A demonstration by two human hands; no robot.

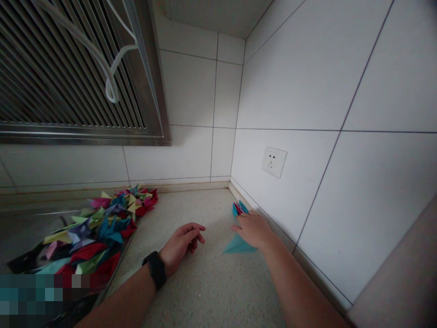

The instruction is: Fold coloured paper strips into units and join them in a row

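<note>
Over the speckled counter [211, 282], my left hand [180, 243] hovers with its fingers loosely curled and apart, and nothing shows in it. A dark watch band sits on that wrist. My right hand [254, 230] reaches toward the wall, thumb spread away from the fingers. Its fingertips are at a small bunch of red and blue folded paper pieces [235, 209], partly covered by the hand. Below the palm lies a teal paper sheet [239, 246] with a pointed corner, its right part hidden by the hand.
At the left, a heap of colourful folded paper pieces [82, 234] spreads across a dark glossy surface and onto the counter. White tiled walls meet at the back corner. A socket [274, 161] is on the right wall. A metal louvred panel [85, 68] with a white cable [111, 84] hangs upper left.
</note>
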